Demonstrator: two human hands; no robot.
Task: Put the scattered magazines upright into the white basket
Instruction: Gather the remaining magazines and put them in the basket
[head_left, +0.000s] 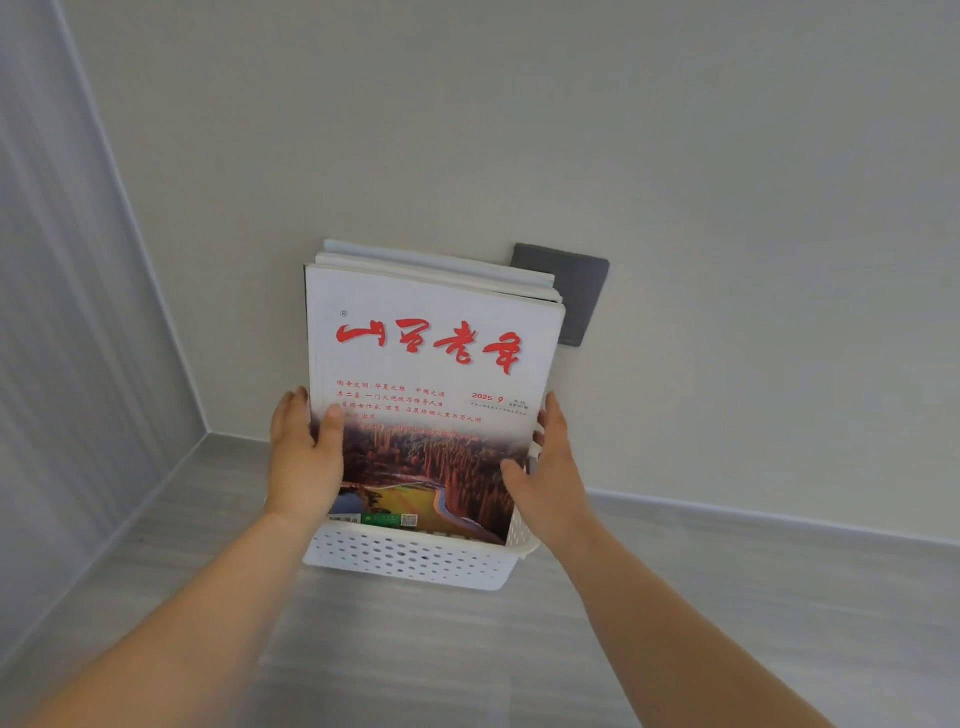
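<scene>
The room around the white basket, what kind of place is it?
Probably an ordinary indoor room, in a corner. The white basket of magazines stands on a grey floor against a plain pale wall with a dark grey wall plate.

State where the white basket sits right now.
In the head view, the white basket sits centre frame on the grey floor against the wall, holding upright magazines between the left hand and right hand.
</scene>
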